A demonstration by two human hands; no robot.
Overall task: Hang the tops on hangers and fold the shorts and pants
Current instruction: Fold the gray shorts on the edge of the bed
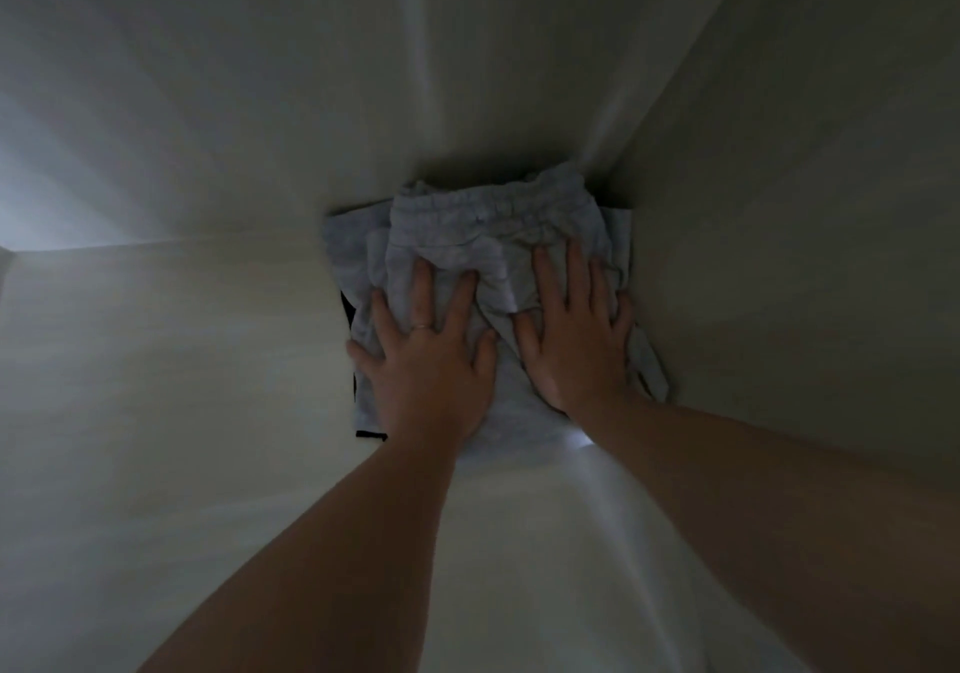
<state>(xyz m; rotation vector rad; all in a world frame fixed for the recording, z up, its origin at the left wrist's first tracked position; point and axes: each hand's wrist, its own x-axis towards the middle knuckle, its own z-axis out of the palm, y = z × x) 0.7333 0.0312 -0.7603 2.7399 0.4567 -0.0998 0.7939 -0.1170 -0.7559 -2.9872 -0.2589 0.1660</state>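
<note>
Folded light grey shorts point(483, 225) with a gathered elastic waistband lie on a pale shelf, pushed into its back right corner. My left hand point(426, 355) presses flat on the left part of the shorts, fingers spread, a ring on one finger. On the right part my right hand point(576, 329) presses flat too, fingers straight. A dark garment point(370, 435) shows only as thin black edges under the grey cloth at the left and front.
The pale shelf floor point(182, 412) stretches to the left and towards me. A side wall point(805, 230) rises close on the right of the shorts, and a back wall point(260, 100) stands behind them. The space is dim.
</note>
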